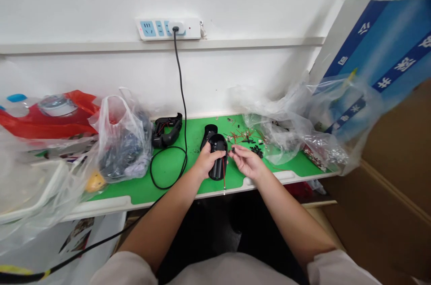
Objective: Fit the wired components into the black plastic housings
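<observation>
A black plastic housing (pixel 217 170) is gripped in my left hand (pixel 206 159), near the front edge of the green mat (pixel 171 164). A thin red wire (pixel 224 177) hangs from the housing past the mat's edge. Just right of the housing, my right hand (pixel 247 161) pinches a small black piece (pixel 233 151) between thumb and fingers. Behind the housing stands another black part (pixel 210 129). Small black pieces (pixel 257 150) and thin wires (pixel 245 134) lie scattered beyond my right hand.
At left, a black handled device (pixel 167 130) lies beside a looped black cable (pixel 151 173), plugged into a power strip (pixel 193 28) on the wall. Plastic bags (pixel 123 141) stand further left. More clear bags (pixel 286 137) and a blue box (pixel 397 42) occupy the right side.
</observation>
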### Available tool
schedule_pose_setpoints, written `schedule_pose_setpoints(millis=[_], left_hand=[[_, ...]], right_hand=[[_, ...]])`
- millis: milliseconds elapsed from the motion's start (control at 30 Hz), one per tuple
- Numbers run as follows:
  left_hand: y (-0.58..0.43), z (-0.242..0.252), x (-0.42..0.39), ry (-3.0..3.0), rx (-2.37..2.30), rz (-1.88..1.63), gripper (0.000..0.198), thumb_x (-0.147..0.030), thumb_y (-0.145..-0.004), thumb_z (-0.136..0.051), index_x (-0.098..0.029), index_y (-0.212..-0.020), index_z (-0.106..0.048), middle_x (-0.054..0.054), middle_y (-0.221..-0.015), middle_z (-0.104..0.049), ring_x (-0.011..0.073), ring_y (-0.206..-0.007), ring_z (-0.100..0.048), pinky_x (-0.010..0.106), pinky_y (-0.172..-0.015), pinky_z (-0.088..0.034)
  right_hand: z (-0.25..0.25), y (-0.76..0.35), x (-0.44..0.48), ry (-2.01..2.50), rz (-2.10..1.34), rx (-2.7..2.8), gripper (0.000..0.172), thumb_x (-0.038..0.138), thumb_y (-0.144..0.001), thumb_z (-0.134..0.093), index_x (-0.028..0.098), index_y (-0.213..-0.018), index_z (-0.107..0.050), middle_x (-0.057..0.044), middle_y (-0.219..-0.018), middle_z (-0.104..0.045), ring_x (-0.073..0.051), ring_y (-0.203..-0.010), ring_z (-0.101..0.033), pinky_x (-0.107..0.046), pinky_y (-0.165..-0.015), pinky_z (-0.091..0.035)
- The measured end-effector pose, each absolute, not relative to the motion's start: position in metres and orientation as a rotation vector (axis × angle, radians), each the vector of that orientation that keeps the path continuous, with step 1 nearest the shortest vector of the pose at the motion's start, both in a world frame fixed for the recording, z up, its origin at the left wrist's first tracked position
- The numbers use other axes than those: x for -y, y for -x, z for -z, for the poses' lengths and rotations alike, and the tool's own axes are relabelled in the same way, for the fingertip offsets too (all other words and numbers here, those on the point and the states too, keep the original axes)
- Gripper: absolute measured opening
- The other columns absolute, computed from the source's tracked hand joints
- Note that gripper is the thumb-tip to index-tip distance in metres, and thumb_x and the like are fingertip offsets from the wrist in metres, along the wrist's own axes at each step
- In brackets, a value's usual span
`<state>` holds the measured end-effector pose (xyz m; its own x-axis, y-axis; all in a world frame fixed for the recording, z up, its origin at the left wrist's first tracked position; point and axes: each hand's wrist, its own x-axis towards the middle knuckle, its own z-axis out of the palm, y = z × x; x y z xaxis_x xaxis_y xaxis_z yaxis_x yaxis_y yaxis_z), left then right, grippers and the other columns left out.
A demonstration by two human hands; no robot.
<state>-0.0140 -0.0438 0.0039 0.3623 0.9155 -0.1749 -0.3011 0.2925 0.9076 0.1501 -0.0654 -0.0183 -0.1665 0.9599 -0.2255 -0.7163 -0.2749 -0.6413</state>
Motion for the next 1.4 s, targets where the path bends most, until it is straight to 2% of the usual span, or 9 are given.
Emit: schedule_pose_setpoints(millis=[267, 400, 600, 900, 1133, 1400], left_hand=[[0.012, 0.004, 0.042, -0.958, -0.87, -0.989, 0.05, -0.021, -0.059, -0.072, -0.021, -0.104, -0.049, -0.002, -0.071, -0.061, 0.0153, -0.05, -0.059, 0.03, -0.049, -0.048], [0.012, 0.004, 0.042, -0.948, -0.867, -0.977, 0.051, -0.022, -0.06, -0.072, -0.022, -0.106, -0.05, -0.001, -0.073, -0.061, 0.015, -0.054, -0.059, 0.03, -0.053, -0.049], [0.012, 0.002, 0.042, -1.028, -0.826, -1.019, 0.068, -0.018, -0.061, -0.071, -0.029, -0.123, -0.045, -0.001, -0.086, -0.06, 0.0129, -0.065, -0.058, 0.026, -0.059, -0.049], [0.012, 0.005, 0.042, -1.136, -0.831, -1.032, 0.064, -0.017, -0.063, -0.068, -0.027, -0.122, -0.045, -0.002, -0.089, -0.057, 0.0117, -0.072, -0.054, 0.026, -0.069, -0.047], [0.012, 0.007, 0.04, -1.281, -0.875, -1.067, 0.063, -0.018, -0.065, -0.066, -0.026, -0.123, -0.043, 0.0, -0.098, -0.057, 0.0136, -0.083, -0.054, 0.029, -0.081, -0.044], [0.011, 0.012, 0.038, -1.492, -0.923, -1.125, 0.061, -0.018, -0.067, -0.064, -0.024, -0.123, -0.041, 0.003, -0.108, -0.055, 0.0166, -0.094, -0.055, 0.034, -0.09, -0.042]], right_hand=[[0.019, -0.146, 0.071, 0.754, -1.754, 0.569, 0.026, 0.015, -0.065, -0.073, 0.014, -0.09, -0.065, -0.003, -0.073, -0.07, -0.013, -0.066, -0.068, -0.02, -0.064, -0.057], [0.02, -0.145, 0.072, 0.753, -1.738, 0.573, 0.023, 0.016, -0.064, -0.075, 0.015, -0.085, -0.065, -0.003, -0.071, -0.071, -0.013, -0.066, -0.068, -0.02, -0.063, -0.056], [0.019, -0.145, 0.073, 0.789, -1.715, 0.606, 0.023, 0.02, -0.062, -0.078, 0.014, -0.081, -0.066, -0.002, -0.065, -0.069, -0.011, -0.06, -0.067, -0.016, -0.057, -0.055], [0.021, -0.142, 0.072, 0.791, -1.651, 0.715, 0.024, 0.024, -0.06, -0.08, 0.012, -0.076, -0.067, -0.003, -0.061, -0.067, -0.011, -0.054, -0.064, -0.015, -0.05, -0.054], [0.024, -0.141, 0.07, 0.842, -1.595, 0.711, 0.025, 0.025, -0.056, -0.082, 0.012, -0.073, -0.067, -0.003, -0.057, -0.066, -0.011, -0.051, -0.063, -0.018, -0.049, -0.055], [0.027, -0.137, 0.069, 0.893, -1.533, 0.7, 0.028, 0.026, -0.053, -0.083, 0.012, -0.072, -0.068, -0.002, -0.055, -0.064, -0.01, -0.048, -0.059, -0.018, -0.046, -0.05]])
